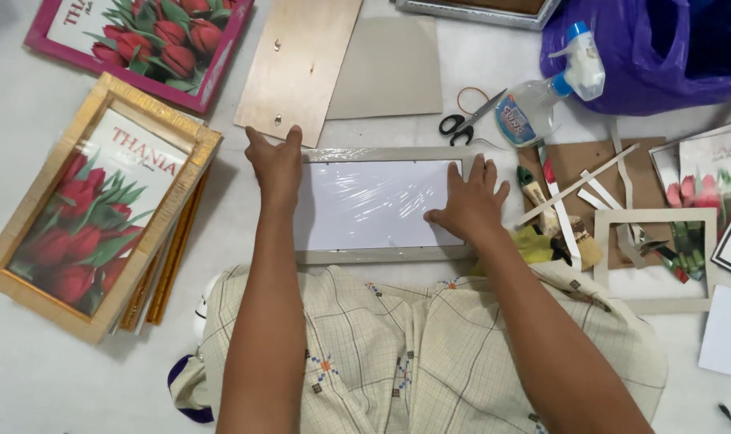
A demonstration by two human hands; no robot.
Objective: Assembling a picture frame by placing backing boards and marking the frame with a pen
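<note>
Clearly, a wrapped frame (pixel 379 205) is pressed flat by the left hand (pixel 277 163) and right hand (pixel 470 202), fingers spread; its near edge is hidden by clothing.

Bare forearms, no sleeves, no rings or watch visible. Beige checked garment (pixel 397 354) over lap, small orange-blue embroidered motifs, dark hem trim.
</note>
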